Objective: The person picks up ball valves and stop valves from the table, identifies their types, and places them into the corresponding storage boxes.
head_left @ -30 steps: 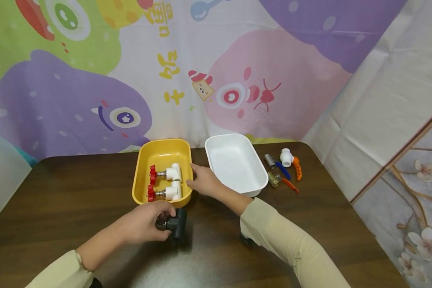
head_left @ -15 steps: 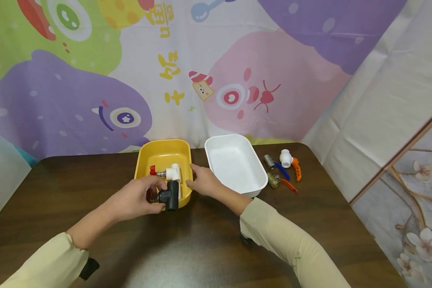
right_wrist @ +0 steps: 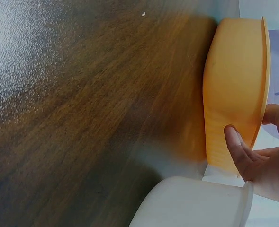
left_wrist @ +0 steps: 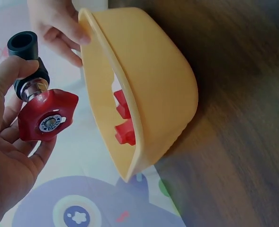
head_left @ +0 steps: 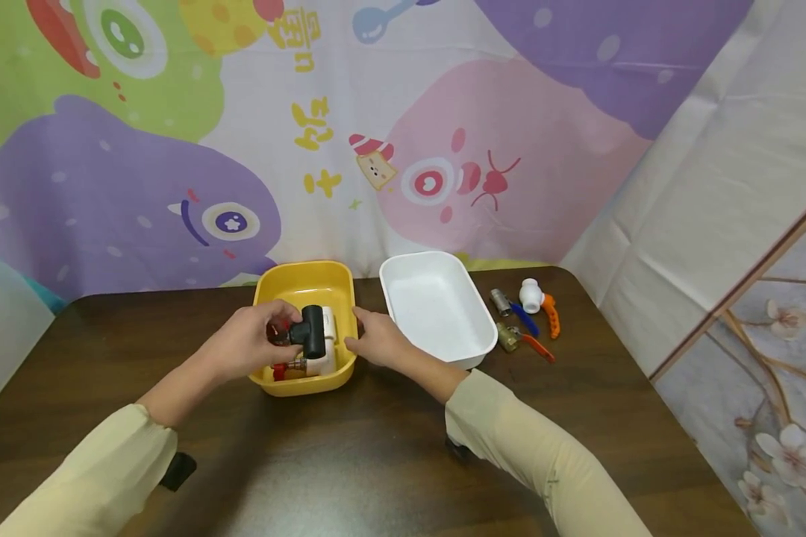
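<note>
Head view, far left: I have the left hand (head_left: pixel 245 339) over the yellow, rounded-rectangular plastic tray (head_left: pixel 339 379) on the dark wood-grain bench (head_left: pixel 363 462), its fingers curled round a black tee-shaped pipe valve (head_left: pixel 313 333) with a red lobed handwheel (left_wrist: pixel 48 117); the left wrist view gives me the thumb on the black body. I read the valve as raised above the tray, though I cannot tell how high. Any lowering turns, I judge, on alignment: the black crossbar runs near to far with the handwheel to its left, matching the two white tee-shaped valves with red handwheels (head_left: pixel 321 365) lying in the tray, partly hidden below it. Bare tray floor shows beyond the fingers, toward the far end. Rightward, I see the right hand (head_left: pixel 381 339) pinching the tray's right wall, fingers on both faces; the left, holding the black valve, is nearer to it. Then comes a white rounded-rectangular tray (head_left: pixel 436 307), and farthest right a silver-coloured metal valve with a blue lever (head_left: pixel 501 302), a brass-coloured valve with a red lever (head_left: pixel 508 338) and a white round-bodied valve with an orange handle (head_left: pixel 530 296), near one another, well apart from both hands.
</note>
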`<state>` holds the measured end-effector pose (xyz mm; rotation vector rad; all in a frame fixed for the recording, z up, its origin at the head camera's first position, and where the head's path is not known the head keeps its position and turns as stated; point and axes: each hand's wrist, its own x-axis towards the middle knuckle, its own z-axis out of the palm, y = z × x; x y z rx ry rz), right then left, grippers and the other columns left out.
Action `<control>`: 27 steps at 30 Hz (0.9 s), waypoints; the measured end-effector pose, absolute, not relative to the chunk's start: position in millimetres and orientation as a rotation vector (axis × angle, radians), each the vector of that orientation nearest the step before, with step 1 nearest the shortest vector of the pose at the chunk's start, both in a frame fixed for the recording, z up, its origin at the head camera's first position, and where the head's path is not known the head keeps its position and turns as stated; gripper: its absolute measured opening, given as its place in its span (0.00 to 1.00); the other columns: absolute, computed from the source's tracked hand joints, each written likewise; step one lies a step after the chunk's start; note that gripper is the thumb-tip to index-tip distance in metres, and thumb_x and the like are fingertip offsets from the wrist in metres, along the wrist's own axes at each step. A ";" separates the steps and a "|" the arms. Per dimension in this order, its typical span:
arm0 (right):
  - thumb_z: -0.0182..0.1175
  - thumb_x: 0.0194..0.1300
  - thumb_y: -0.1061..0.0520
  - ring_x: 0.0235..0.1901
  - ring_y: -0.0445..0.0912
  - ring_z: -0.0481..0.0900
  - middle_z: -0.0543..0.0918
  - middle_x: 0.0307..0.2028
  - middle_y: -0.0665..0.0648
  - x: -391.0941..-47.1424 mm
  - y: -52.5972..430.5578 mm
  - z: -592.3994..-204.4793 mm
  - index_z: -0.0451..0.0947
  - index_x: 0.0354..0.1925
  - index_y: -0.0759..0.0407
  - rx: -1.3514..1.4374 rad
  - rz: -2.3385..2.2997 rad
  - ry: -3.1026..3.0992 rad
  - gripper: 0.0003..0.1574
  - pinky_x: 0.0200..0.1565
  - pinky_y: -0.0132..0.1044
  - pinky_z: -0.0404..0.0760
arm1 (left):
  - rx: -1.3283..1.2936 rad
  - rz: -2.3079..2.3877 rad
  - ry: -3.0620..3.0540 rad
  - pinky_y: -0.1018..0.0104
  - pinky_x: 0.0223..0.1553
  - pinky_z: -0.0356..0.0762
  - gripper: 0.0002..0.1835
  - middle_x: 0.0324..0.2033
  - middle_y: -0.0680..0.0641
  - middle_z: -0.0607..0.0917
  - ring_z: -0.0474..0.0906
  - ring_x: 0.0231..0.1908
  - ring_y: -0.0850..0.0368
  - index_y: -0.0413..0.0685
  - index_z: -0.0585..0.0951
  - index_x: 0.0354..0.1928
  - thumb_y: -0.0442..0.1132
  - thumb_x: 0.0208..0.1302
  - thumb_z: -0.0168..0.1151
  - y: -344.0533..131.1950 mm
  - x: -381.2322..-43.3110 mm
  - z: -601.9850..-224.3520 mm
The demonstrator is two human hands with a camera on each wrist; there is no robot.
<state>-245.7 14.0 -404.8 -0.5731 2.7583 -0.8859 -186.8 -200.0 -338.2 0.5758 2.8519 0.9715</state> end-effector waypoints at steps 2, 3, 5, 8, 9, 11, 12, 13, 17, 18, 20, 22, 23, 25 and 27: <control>0.60 0.61 0.53 0.51 0.49 0.78 0.80 0.53 0.60 -245.5 13.7 -404.1 0.60 0.67 0.64 -0.572 -0.881 2.763 0.40 0.53 0.39 0.77 | 0.567 0.965 2.858 0.65 0.35 0.77 0.19 0.32 0.46 0.82 0.75 0.33 0.55 0.41 0.76 0.44 0.36 0.50 0.69 -200.5 -191.0 -338.9; 0.60 0.61 0.53 0.51 0.49 0.78 0.80 0.53 0.60 -245.4 13.8 -403.8 0.60 0.67 0.64 -0.571 -0.880 2.765 0.40 0.54 0.39 0.77 | 0.563 0.962 2.862 0.65 0.35 0.77 0.19 0.33 0.45 0.82 0.75 0.33 0.54 0.41 0.76 0.44 0.36 0.50 0.69 -200.8 -192.9 -339.2; 0.60 0.61 0.53 0.52 0.49 0.77 0.79 0.54 0.60 -245.3 13.9 -403.9 0.60 0.67 0.64 -0.566 -0.878 2.764 0.40 0.54 0.38 0.77 | 0.547 0.951 2.868 0.65 0.35 0.78 0.19 0.33 0.44 0.82 0.76 0.33 0.54 0.40 0.76 0.44 0.36 0.50 0.69 -201.3 -197.0 -339.5; 0.60 0.61 0.52 0.53 0.49 0.77 0.79 0.54 0.60 -245.5 13.8 -404.4 0.59 0.67 0.63 -0.551 -0.878 2.761 0.40 0.54 0.38 0.77 | 0.526 0.935 2.874 0.63 0.35 0.80 0.19 0.34 0.43 0.82 0.76 0.33 0.53 0.40 0.76 0.44 0.36 0.50 0.69 -201.6 -202.9 -339.8; 0.60 0.61 0.52 0.52 0.49 0.77 0.79 0.54 0.60 -245.7 13.8 -404.8 0.60 0.67 0.63 -0.551 -0.878 2.761 0.40 0.54 0.38 0.77 | 0.520 0.929 2.877 0.63 0.35 0.80 0.19 0.34 0.42 0.83 0.77 0.33 0.53 0.39 0.76 0.44 0.36 0.50 0.69 -201.8 -204.8 -340.0; 0.60 0.61 0.53 0.52 0.49 0.78 0.80 0.53 0.60 -246.1 13.5 -405.4 0.59 0.67 0.64 -0.555 -0.885 2.758 0.41 0.54 0.38 0.77 | 0.497 0.910 2.883 0.62 0.36 0.81 0.19 0.35 0.42 0.83 0.77 0.34 0.53 0.39 0.76 0.44 0.37 0.51 0.69 -202.1 -208.9 -340.7; 0.60 0.61 0.53 0.51 0.49 0.78 0.80 0.53 0.60 -246.2 13.4 -405.6 0.59 0.67 0.64 -0.557 -0.887 2.756 0.41 0.53 0.38 0.77 | 0.487 0.901 2.884 0.62 0.36 0.80 0.19 0.35 0.41 0.83 0.77 0.34 0.52 0.40 0.76 0.45 0.37 0.51 0.68 -202.2 -210.8 -341.0; 0.60 0.61 0.53 0.51 0.49 0.78 0.80 0.52 0.60 -246.3 13.6 -406.1 0.60 0.67 0.64 -0.561 -0.886 2.758 0.41 0.53 0.37 0.77 | 0.472 0.891 2.887 0.61 0.36 0.80 0.19 0.35 0.41 0.82 0.77 0.34 0.52 0.40 0.76 0.45 0.37 0.52 0.68 -202.3 -213.1 -341.6; 0.60 0.61 0.52 0.49 0.47 0.78 0.81 0.52 0.59 -246.8 13.8 -406.5 0.59 0.68 0.63 -0.555 -0.880 2.752 0.41 0.51 0.36 0.78 | 0.402 0.858 2.886 0.61 0.38 0.81 0.20 0.37 0.41 0.81 0.76 0.36 0.50 0.41 0.75 0.47 0.38 0.53 0.67 -202.5 -222.6 -343.3; 0.60 0.61 0.52 0.49 0.47 0.78 0.80 0.52 0.59 -246.8 13.9 -406.5 0.59 0.68 0.63 -0.549 -0.878 2.750 0.41 0.51 0.35 0.78 | 0.387 0.850 2.887 0.60 0.38 0.81 0.20 0.38 0.41 0.81 0.76 0.37 0.50 0.41 0.75 0.48 0.39 0.54 0.67 -202.8 -225.0 -343.7; 0.60 0.61 0.52 0.49 0.46 0.78 0.80 0.52 0.58 -247.0 13.9 -406.3 0.59 0.68 0.63 -0.540 -0.872 2.747 0.41 0.50 0.34 0.78 | 0.365 0.841 2.891 0.59 0.39 0.81 0.21 0.39 0.40 0.81 0.76 0.38 0.49 0.41 0.74 0.49 0.39 0.54 0.67 -203.5 -229.8 -344.7; 0.60 0.61 0.51 0.48 0.45 0.78 0.80 0.52 0.58 -246.8 14.0 -405.8 0.59 0.68 0.62 -0.535 -0.865 2.749 0.41 0.49 0.33 0.78 | 0.349 0.847 2.895 0.58 0.39 0.81 0.21 0.40 0.39 0.80 0.76 0.38 0.48 0.41 0.74 0.49 0.39 0.55 0.66 -204.3 -234.5 -345.7; 0.60 0.61 0.51 0.48 0.45 0.78 0.80 0.52 0.58 -246.6 14.0 -405.5 0.59 0.68 0.62 -0.536 -0.865 2.747 0.41 0.48 0.32 0.78 | 0.341 0.850 2.897 0.58 0.39 0.81 0.21 0.40 0.39 0.80 0.76 0.38 0.48 0.41 0.73 0.49 0.39 0.55 0.66 -204.6 -236.7 -346.3; 0.60 0.62 0.51 0.48 0.44 0.78 0.80 0.53 0.58 -246.3 14.0 -405.1 0.59 0.68 0.62 -0.535 -0.860 2.748 0.41 0.48 0.32 0.78 | 0.319 0.859 2.898 0.57 0.40 0.80 0.21 0.41 0.38 0.80 0.76 0.39 0.48 0.41 0.73 0.50 0.40 0.55 0.66 -205.0 -240.7 -347.5; 0.60 0.62 0.51 0.49 0.44 0.78 0.80 0.53 0.58 -245.9 14.1 -404.7 0.59 0.68 0.62 -0.536 -0.855 2.755 0.41 0.50 0.32 0.78 | 0.299 0.869 2.894 0.56 0.41 0.80 0.21 0.42 0.38 0.80 0.76 0.39 0.47 0.41 0.72 0.50 0.40 0.56 0.65 -205.0 -244.3 -348.8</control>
